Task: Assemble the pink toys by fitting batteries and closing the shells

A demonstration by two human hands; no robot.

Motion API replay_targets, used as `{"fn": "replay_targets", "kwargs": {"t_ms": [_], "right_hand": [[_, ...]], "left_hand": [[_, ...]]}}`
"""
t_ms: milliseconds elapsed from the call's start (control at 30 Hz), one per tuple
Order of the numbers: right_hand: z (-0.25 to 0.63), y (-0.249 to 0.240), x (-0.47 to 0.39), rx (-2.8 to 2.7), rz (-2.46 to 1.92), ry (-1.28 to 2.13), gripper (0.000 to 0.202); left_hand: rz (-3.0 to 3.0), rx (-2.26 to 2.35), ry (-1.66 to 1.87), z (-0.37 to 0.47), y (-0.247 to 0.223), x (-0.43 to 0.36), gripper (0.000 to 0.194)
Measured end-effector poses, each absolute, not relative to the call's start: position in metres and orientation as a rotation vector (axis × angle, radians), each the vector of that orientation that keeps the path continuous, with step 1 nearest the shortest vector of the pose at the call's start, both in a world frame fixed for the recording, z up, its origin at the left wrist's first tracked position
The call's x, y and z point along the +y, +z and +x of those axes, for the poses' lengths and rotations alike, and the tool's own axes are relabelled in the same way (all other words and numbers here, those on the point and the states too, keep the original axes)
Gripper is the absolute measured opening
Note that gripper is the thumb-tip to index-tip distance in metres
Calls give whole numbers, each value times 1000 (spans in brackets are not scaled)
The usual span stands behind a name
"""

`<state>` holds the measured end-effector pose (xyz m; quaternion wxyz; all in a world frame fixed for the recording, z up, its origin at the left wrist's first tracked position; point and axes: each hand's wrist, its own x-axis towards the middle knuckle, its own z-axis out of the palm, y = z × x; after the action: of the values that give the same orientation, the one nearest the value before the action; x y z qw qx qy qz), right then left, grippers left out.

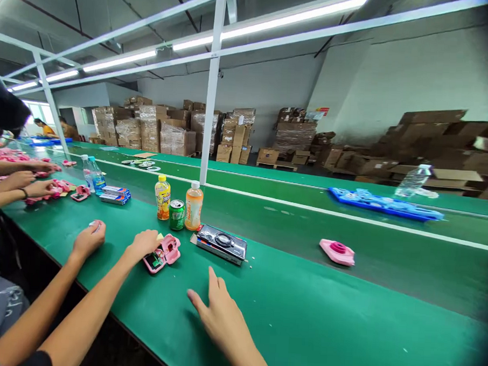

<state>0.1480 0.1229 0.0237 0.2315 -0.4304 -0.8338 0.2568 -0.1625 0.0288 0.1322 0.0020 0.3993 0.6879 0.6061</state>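
Observation:
My left hand (145, 243) is closed at the upper edge of an opened pink toy camera shell (170, 249). A green circuit board (155, 261) and dark parts show inside the shell, which lies on the green table. A small pale yellow piece (159, 237) shows by my fingertips; whether I pinch it is unclear. My right hand (224, 317) hovers over the table at the lower middle, fingers apart, holding nothing. Between and beyond my hands is a box with a black device and coiled cable (224, 240) on top.
A yellow-capped bottle (162, 197), green can (177, 214) and orange drink bottle (194, 205) stand ahead. On the conveyor belt lie a closed pink toy camera (338, 252) and a blue tray (388, 209) of blue parts. Left, a co-worker's closed hand (90, 240) is near mine.

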Motion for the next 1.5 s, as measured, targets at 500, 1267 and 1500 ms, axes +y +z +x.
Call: {"fn": "replay_targets", "kwargs": {"t_ms": [500, 1267, 1500], "right_hand": [[240, 39, 126, -2091, -1184, 826, 49], [187, 72, 107, -2649, -846, -80, 12], [189, 59, 97, -2636, -634, -162, 16]], "left_hand": [[1085, 1410, 1384, 34, 28, 63, 53], [990, 1219, 1457, 59, 30, 43, 46], [817, 1099, 1477, 50, 35, 45, 41]]}}
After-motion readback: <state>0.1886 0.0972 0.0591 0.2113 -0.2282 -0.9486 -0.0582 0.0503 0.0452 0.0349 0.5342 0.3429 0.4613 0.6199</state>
